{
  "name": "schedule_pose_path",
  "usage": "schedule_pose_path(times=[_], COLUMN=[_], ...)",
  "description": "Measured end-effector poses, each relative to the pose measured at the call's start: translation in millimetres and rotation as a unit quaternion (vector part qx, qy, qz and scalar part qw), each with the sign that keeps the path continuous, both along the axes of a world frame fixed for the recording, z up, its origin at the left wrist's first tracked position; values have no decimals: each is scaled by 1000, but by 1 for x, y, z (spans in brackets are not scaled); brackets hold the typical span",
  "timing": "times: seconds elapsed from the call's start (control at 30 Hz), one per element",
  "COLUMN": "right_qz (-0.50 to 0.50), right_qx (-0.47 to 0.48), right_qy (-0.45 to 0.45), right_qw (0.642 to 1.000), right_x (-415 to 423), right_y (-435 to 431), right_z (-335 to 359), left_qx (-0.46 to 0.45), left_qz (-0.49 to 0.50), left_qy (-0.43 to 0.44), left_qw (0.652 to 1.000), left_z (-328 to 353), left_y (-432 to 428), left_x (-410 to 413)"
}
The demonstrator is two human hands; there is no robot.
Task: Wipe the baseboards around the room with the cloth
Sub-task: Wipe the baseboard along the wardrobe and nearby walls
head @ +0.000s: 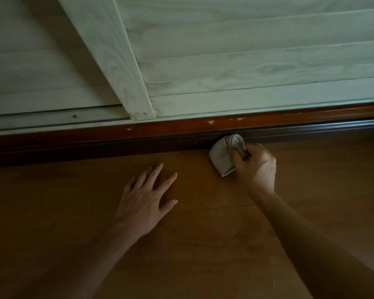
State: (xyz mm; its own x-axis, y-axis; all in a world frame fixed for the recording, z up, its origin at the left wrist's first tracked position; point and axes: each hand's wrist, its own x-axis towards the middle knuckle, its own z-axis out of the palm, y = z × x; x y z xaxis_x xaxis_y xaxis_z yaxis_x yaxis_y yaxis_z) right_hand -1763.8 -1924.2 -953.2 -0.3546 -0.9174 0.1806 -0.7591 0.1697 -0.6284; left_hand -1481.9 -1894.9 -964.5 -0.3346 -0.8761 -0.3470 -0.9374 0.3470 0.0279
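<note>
The right hand (pixel 255 167) grips a bunched pale cloth (pixel 221 155), its fingers curled tight round the wad. The top of the cloth touches the lower, darker part of the baseboard (pixel 117 139), right of the middle of the visible stretch, and its lower end hangs just above the floor (pixel 203 244) at the floor's far edge. A patterned fold of the cloth shows between the fingers.

The left hand (pixel 143 203) lies flat on the floor, palm down, fingers straight and spread wide, holding nothing. It sits near the baseboard but apart from it, to the left of the cloth.

The baseboard is reddish brown and runs along the floor's far edge from side to side. Its upper strip has small pale chips (pixel 209 122) above and to the left of the cloth. Above it stand whitish wood-grain panels (pixel 246 50) with horizontal slats, and a whitish upright frame piece (pixel 117 61) comes down to the baseboard's top left of the middle. The light is dim.
</note>
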Motion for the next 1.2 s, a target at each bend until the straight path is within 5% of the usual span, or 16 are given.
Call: schedule_pose_path(times=[1.2], right_qz=[140], right_qx=[-46], right_qy=[62], right_qw=[987], right_x=[141], right_y=[-17], right_z=[-1], left_qx=[-54], left_qz=[70], left_qy=[35], left_qw=[995], left_z=[-17], left_y=[29], left_x=[29])
